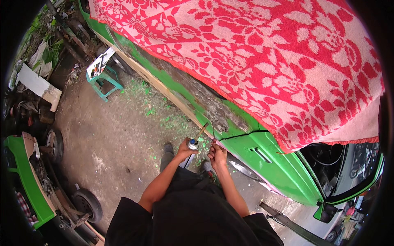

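My left hand (184, 150) is wrapped round a silver canister with a blue fitting on top, which looks like a gas torch (192, 144). Its brass-coloured tube (202, 130) slants up toward the car's side. Close beside it, my right hand (218, 153) is closed on a thin dark tool (213, 133) that points at the panel; its tip is too small to make out. In front of both hands runs the green car (184, 98). Rough grey-brown patches (205, 100) show where its upper side has no green paint, and a beige strip follows the lower edge.
A red and pink floral blanket (246, 53) covers the car's top. Green flakes (152, 110) litter the ground. A teal stool (104, 84) holds tools at the far left. Wheels (87, 205) and another green body (28, 180) stand left. The side mirror (326, 212) juts out right.
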Demonstrator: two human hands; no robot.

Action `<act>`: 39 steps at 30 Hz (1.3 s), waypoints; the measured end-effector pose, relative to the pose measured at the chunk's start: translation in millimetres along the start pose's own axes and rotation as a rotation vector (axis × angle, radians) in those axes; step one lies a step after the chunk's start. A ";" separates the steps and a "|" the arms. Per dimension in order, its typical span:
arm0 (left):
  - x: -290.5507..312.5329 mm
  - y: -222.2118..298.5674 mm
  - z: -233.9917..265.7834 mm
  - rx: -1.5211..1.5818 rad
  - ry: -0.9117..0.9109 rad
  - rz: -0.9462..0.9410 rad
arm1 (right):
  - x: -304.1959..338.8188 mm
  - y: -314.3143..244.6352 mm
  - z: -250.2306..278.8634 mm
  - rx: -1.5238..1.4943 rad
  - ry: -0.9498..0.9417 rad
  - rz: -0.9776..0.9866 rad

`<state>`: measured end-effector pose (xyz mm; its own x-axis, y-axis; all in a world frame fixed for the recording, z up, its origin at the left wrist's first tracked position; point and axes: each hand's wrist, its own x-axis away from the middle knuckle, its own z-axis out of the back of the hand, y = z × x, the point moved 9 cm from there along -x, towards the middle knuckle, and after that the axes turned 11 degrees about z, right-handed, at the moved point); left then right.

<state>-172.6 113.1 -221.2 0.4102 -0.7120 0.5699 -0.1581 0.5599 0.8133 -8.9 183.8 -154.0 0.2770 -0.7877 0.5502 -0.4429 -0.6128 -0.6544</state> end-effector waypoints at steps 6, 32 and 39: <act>-4.4 -5.6 5.1 -0.072 0.001 0.011 | 6.4 -1.7 4.4 -0.036 0.001 -0.042; -13.4 -8.5 0.6 0.077 -0.046 0.012 | -3.0 -4.1 5.3 0.016 0.019 -0.022; -14.8 -15.0 2.6 0.039 -0.030 0.039 | 3.8 -11.6 0.6 -0.056 0.017 -0.047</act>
<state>-178.6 114.1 -241.6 0.3759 -0.7025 0.6043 -0.2088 0.5712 0.7938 -2.2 187.9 -144.7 0.2843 -0.7565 0.5890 -0.4770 -0.6445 -0.5975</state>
